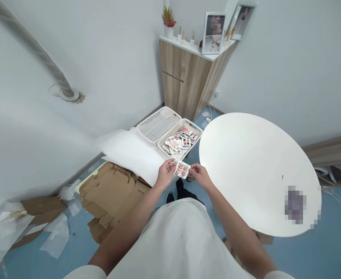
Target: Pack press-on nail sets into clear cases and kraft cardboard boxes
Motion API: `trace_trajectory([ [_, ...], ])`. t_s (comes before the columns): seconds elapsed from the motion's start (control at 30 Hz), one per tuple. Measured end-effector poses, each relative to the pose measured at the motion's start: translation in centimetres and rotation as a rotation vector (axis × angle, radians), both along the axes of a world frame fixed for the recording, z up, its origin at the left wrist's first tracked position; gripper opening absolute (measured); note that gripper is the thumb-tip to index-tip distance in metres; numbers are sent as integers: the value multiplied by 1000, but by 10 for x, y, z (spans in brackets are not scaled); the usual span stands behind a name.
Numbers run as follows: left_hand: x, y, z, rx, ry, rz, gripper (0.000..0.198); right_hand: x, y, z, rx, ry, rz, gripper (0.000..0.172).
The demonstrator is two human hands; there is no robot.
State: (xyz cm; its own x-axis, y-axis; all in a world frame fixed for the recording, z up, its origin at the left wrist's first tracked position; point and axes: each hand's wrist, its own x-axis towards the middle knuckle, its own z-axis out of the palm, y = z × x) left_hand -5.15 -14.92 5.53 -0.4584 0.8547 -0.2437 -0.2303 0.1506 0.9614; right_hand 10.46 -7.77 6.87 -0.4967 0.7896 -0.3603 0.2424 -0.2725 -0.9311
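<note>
A small square card of what look like press-on nails (182, 169), white with rows of reddish-brown ovals, is held in front of my body. The fingers of my left hand (166, 172) pinch its left edge, while my right hand (201, 174) grips the right edge between thumb and fingers. Just beyond the card stands a white plastic basket (162, 148) heaped with similar loose cards (178, 142). Against it on the left is another white basket (147, 133), with clear plastic sheets or packs inside.
A round white table (246, 162) fills the right side, with a blurred-out patch on it. Flattened cardboard (115, 197) and white wrapping (135, 151) lie to the left. A wooden cabinet (185, 73) with a plant (168, 21) and picture frames (214, 33) stands in the corner.
</note>
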Motion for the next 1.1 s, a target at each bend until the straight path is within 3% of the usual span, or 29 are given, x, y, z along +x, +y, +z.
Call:
trace_trajectory([
  [0.13, 12, -6, 3, -8, 15, -45, 35, 26, -30, -4, -11, 21, -45, 27],
  [0.33, 48, 11, 8, 10, 7, -286, 30, 75, -55, 3, -54, 27, -43, 36],
  [0.57, 107, 40, 12, 9, 51, -546, 31, 121, -65, 0, -183, 69, -318, 41],
  [0.7, 148, 57, 9, -18, 90, -605, 37, 149, -65, -1, -177, 185, -401, 40],
  [0.93, 211, 91, 15, -72, 110, -557, 37, 215, -44, -5, -181, 286, -610, 43],
  [1.1, 239, 103, 21, -54, 250, -656, 36, 252, -24, -7, -180, 306, -611, 43],
])
